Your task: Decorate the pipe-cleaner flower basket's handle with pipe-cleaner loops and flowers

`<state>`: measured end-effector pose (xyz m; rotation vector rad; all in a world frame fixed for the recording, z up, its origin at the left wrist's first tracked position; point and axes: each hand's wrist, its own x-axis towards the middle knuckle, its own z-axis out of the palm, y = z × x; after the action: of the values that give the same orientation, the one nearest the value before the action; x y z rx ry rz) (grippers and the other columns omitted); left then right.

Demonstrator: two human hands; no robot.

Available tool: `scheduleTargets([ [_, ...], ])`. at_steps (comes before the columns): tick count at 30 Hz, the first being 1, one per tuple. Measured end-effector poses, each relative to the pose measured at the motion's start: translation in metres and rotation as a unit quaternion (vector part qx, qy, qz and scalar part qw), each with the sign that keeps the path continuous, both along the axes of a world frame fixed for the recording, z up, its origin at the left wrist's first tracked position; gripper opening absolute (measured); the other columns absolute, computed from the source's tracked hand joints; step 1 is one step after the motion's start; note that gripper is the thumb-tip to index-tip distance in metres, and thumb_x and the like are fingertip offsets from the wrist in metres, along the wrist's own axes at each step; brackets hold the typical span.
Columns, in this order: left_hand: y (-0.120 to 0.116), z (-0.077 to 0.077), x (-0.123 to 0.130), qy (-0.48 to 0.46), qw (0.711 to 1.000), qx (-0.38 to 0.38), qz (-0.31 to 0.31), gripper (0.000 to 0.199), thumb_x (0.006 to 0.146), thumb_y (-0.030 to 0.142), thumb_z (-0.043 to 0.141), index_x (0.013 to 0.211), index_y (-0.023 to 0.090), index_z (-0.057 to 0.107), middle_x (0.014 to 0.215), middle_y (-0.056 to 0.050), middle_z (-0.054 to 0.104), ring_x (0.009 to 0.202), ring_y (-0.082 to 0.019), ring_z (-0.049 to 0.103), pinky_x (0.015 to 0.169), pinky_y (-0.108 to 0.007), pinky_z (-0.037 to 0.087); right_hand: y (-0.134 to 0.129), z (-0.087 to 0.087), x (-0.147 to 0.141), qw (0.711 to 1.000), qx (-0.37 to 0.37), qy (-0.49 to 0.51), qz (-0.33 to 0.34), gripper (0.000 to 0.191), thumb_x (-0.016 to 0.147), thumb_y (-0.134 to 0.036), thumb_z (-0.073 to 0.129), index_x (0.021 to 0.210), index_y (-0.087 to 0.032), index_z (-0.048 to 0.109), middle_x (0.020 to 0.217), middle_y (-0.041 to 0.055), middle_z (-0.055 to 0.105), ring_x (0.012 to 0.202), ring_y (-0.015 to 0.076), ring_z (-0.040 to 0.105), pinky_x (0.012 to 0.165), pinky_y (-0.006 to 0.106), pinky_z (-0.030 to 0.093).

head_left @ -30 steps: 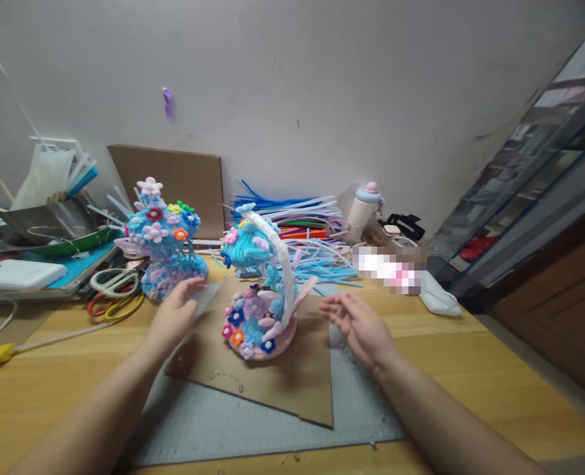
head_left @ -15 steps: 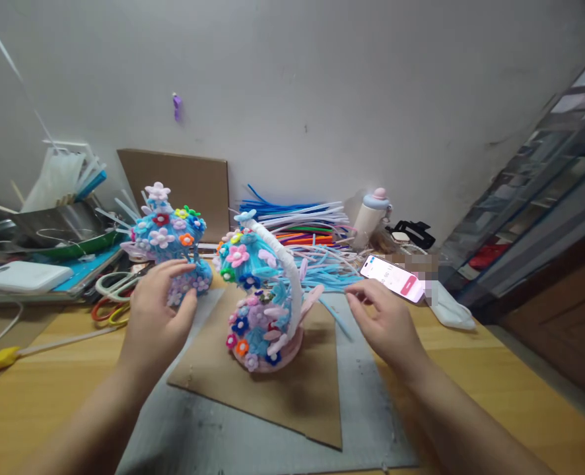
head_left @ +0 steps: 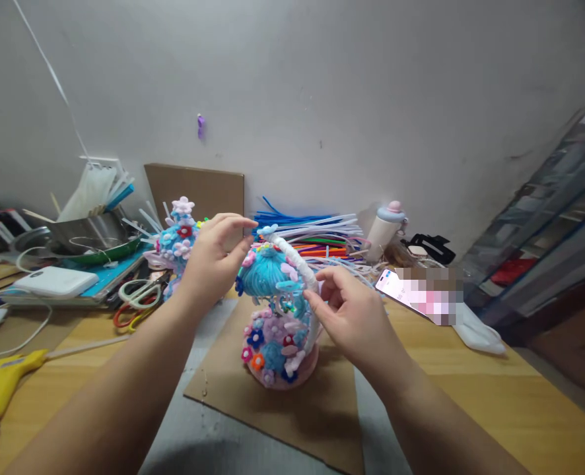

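Note:
A flower-covered pipe-cleaner ornament (head_left: pixel 275 356) stands upright on a cardboard sheet. Its round pink base carries several small bright flowers, and a domed blue top hangs from a white wrapped arch (head_left: pixel 300 262) along its right side. My right hand (head_left: pixel 354 310) is closed on that arch at mid-height, thumb in front. Near the ornament's top, beside a light blue flower (head_left: pixel 267 231), my left hand (head_left: pixel 218 260) is open, thumb and fingers apart. Whether its fingertips touch the top is unclear. A similar flowered ornament (head_left: pixel 176 237) stands behind my left hand, partly hidden by it.
Pipe cleaners (head_left: pixel 312 227) lie bundled along the wall. A bottle (head_left: pixel 384 231), phone (head_left: pixel 411 297) and white pouch (head_left: pixel 478 330) are on the right. Scissors (head_left: pixel 141 293), a power bank (head_left: pixel 57 282), a metal pan (head_left: pixel 87 237) and a yellow glue gun (head_left: pixel 5 389) are at left.
Both hands have moved inward to the ornament. The right hand has taken hold of the white arch; the left has risen near the top. The whole view has shifted slightly.

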<state>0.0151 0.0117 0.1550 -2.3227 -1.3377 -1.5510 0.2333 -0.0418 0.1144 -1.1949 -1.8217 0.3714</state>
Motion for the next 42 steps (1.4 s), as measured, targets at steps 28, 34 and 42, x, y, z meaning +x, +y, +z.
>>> scheduleTargets([
  [28,-0.076,-0.086,0.088,-0.437,0.78,-0.418,-0.161,0.032,0.086,0.043,0.055,0.106,0.021,0.066,0.101,-0.008,0.07,0.089,-0.023,0.065,0.073,-0.032,0.05,0.001,-0.018,0.018,0.958,-0.12,0.239,0.103,0.025,0.075,-0.034,0.075,0.084,-0.019,0.057,0.066,-0.0027,0.059,0.052,0.0098,0.055,0.049,0.022,0.046],
  [34,-0.057,-0.086,0.083,-0.478,0.658,-0.533,-0.232,0.037,0.072,0.041,0.073,0.101,0.02,0.067,0.078,-0.004,0.067,0.067,-0.016,0.061,0.059,-0.025,0.045,0.007,-0.018,0.02,0.96,-0.127,0.222,0.113,0.028,0.076,-0.038,0.074,0.084,-0.019,0.055,0.064,-0.0033,0.057,0.054,0.0113,0.056,0.05,0.024,0.046],
  [42,-0.05,-0.093,0.075,-0.419,0.722,-0.483,-0.265,0.036,0.062,0.04,0.082,0.084,0.019,0.063,0.08,-0.002,0.064,0.068,-0.013,0.056,0.056,-0.021,0.042,0.012,-0.013,0.018,0.96,-0.137,0.211,0.126,0.023,0.079,-0.036,0.07,0.082,-0.019,0.054,0.064,-0.0038,0.055,0.054,0.0114,0.055,0.049,0.024,0.047],
])
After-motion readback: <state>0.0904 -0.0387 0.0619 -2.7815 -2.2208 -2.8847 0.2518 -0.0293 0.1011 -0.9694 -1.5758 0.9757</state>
